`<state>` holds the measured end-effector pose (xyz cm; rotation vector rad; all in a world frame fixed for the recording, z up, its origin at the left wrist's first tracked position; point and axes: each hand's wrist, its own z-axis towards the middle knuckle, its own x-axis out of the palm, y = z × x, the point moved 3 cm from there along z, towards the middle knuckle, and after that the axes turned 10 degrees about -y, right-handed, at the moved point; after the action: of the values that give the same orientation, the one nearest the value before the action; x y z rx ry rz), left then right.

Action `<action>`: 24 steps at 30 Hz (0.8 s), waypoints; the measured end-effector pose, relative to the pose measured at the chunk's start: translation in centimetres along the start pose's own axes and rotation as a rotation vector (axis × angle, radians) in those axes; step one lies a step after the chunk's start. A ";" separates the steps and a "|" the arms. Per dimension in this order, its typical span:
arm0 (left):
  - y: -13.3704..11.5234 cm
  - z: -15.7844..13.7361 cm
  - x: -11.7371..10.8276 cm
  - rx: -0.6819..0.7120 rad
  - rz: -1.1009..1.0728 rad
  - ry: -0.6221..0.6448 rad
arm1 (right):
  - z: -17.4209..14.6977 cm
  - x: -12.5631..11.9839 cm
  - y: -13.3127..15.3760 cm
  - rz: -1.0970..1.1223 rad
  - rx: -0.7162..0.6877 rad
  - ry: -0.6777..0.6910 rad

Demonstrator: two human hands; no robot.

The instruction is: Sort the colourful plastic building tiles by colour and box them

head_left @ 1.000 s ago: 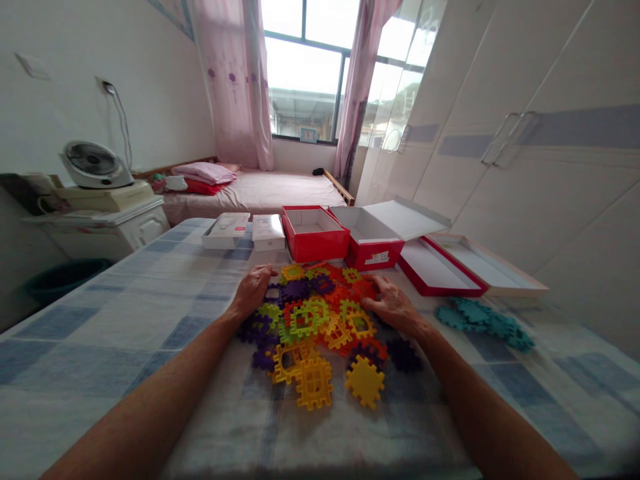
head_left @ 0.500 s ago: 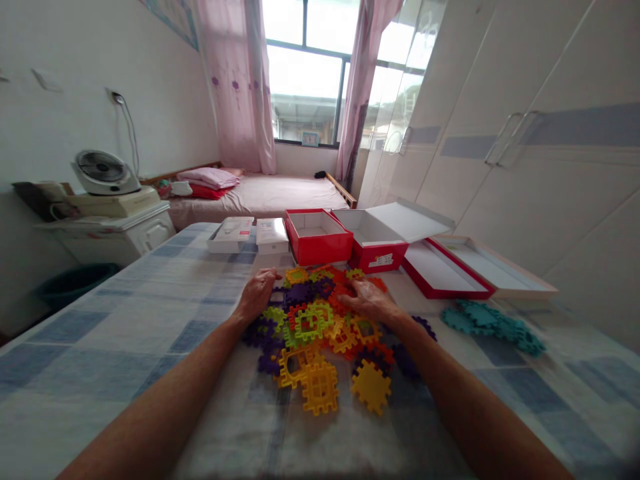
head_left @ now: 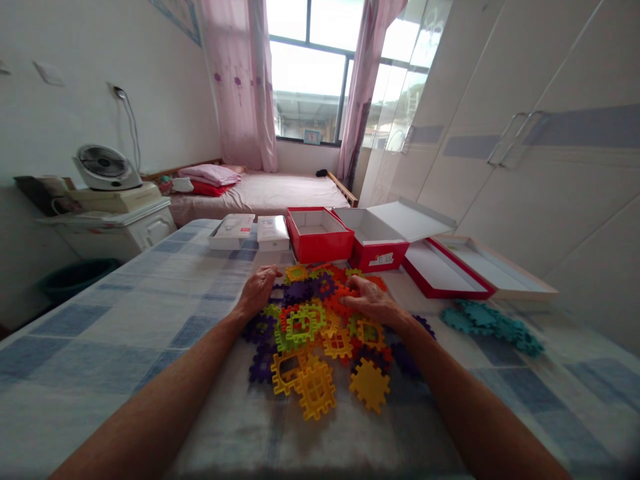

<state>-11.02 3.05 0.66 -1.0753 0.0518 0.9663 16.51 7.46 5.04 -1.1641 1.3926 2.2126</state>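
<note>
Head view looks down a bed covered in a blue-and-white checked sheet (head_left: 125, 313), where a heap of interlocking plastic tiles (head_left: 320, 333) in yellow, green, orange, red and purple lies at the middle, a little toward the far edge. The left hand (head_left: 257, 290) rests palm down on the heap's left far side, fingers loosely spread over purple tiles, clasping nothing. The right hand (head_left: 373, 300) lies flat on the heap's right far side, its fingers stretched across orange and red tiles and pressing on them; whether a tile is pinched beneath the fingers cannot be told. Nearest the near edge of the heap sit a yellow grid tile (head_left: 315, 390) and a solid yellow tile (head_left: 370, 385), just beside each other. A separate cluster of teal tiles (head_left: 487, 323) lies well apart toward the right edge. Along the far edge stand an open red box (head_left: 320, 243), next to it a red box with a raised white flap (head_left: 383, 250), and to the right a flat red-rimmed tray (head_left: 440, 273) beside a pale lid (head_left: 495, 270). Two white boxes (head_left: 250, 232) sit left of the red ones. Off the left edge, a small white fan (head_left: 106, 167) stands on a white cabinet (head_left: 113, 223).
</note>
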 end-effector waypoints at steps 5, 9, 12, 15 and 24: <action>0.1 0.0 0.1 0.000 -0.002 0.014 | 0.0 -1.1 0.4 0.117 -0.081 -0.089; 0.1 -0.1 0.1 -0.006 -0.003 0.019 | 0.0 -2.4 0.4 0.201 -0.028 -0.164; 0.1 -0.2 0.1 -0.006 -0.004 0.019 | -0.1 -2.6 0.1 0.200 -0.057 -0.060; 0.2 -0.1 0.0 -0.005 -0.005 0.014 | -0.2 -2.2 -0.6 0.022 -0.062 0.016; 0.1 -0.2 0.1 -0.004 -0.008 0.016 | -0.6 -1.4 -1.0 -0.108 -0.022 0.036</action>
<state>-11.00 2.98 0.46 -1.0864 0.0587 0.9510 18.27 7.69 5.35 -1.2617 1.2900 2.1473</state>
